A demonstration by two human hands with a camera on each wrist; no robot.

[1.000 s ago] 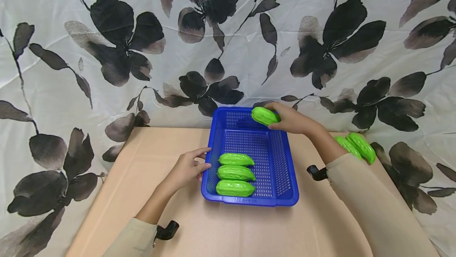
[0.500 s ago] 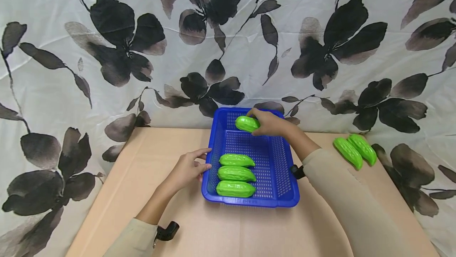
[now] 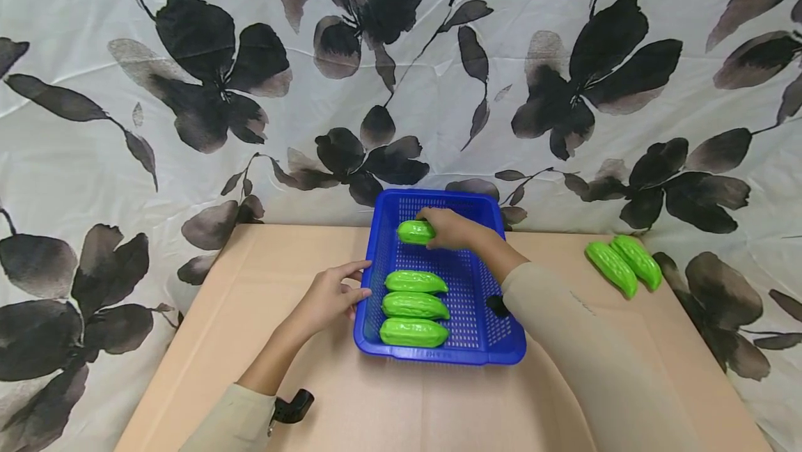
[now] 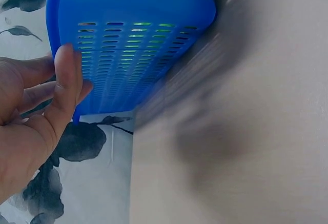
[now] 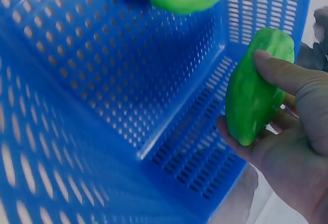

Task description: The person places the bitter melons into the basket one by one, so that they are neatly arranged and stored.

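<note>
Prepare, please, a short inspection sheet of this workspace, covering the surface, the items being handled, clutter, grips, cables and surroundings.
Surface: pale tan tabletop under a blue perforated basket.
Job's things: three green ridged pieces in a row in the basket's near left part; a held green piece farther back; two outside pieces side by side on the tabletop's right.
Clutter: nothing seen.
Grips: left grip touches the basket's left side; right grip holds one piece inside the basket, floor contact unclear.
Cables: nothing seen.
Surroundings: white cloth with dark floral print behind the tabletop and at both sides.
</note>
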